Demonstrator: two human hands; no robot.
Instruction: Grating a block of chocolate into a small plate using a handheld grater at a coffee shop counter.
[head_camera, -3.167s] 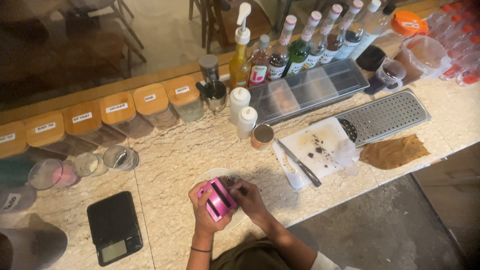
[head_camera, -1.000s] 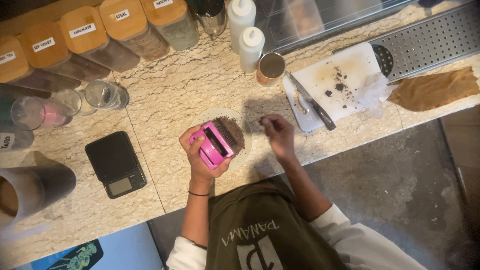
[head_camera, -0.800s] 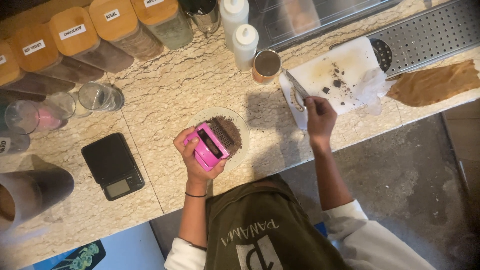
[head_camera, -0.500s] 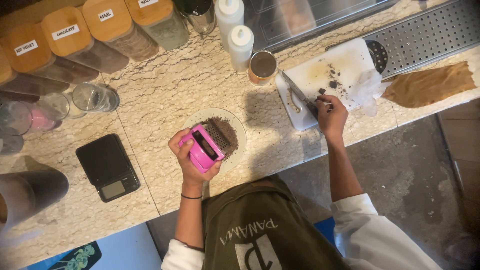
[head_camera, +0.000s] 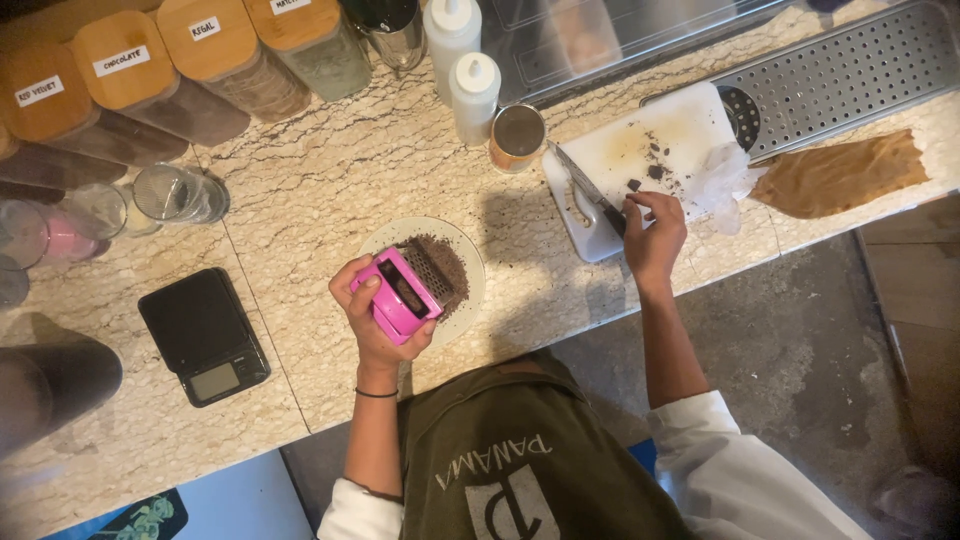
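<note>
My left hand grips a pink hand grater tilted over a small white plate that holds a heap of dark brown shavings. My right hand reaches to the white cutting board, fingertips pinched at a small dark piece by the board's near edge. A knife with a dark handle lies on the board just left of that hand. Dark crumbs dot the board.
A black kitchen scale sits at left. Jars with wooden lids, two white squeeze bottles, a small tin and glasses line the back. A perforated metal drip tray and brown cloth lie at right.
My right hand left the grater, moved right to the cutting board and settled by the knife. My left hand kept the pink grater over the plate.
</note>
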